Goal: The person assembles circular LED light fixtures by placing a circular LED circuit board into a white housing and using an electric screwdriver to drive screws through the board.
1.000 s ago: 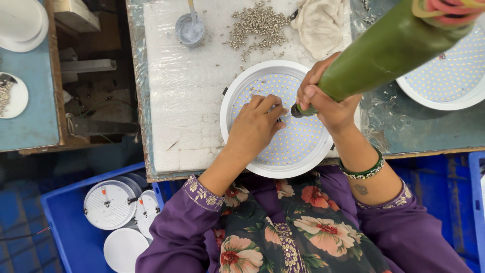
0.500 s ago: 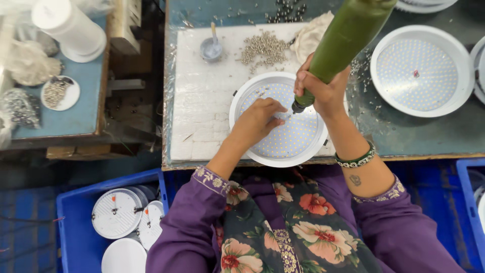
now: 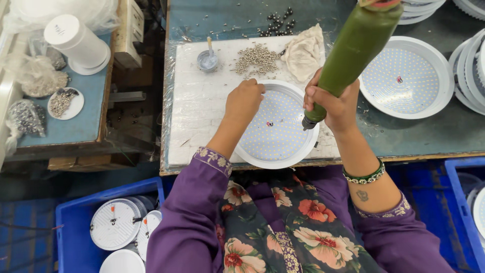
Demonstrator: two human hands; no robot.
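1. Two blue bins sit closest to me, down low. The blue bin on the left holds round white lamp backs. I see only a corner of the other blue bin, on the right.
2. I see purple sleeves and a flowery dress just under the table edge.
3. The right wrist wears a green bangle.
4. The round white lamp lies flat on the white board, at the near edge of the table. Its face is full of tiny dots.
5. My left hand rests on the far left rim of the lamp. Its fingers are curled together. I cannot tell if they pinch anything.
6. My right hand is wrapped tight around the green power screwdriver. The tool leans up and to the right. Its dark tip is over the right side of the lamp.
7. A bit farther on the board lie a pile of small silver screws, a small cup and a crumpled cloth.
8. To the right, on the table, is another round lamp.
9. Dark screws lie at the far side.
10. On the left shelf stand a white can and a small dish of bits.
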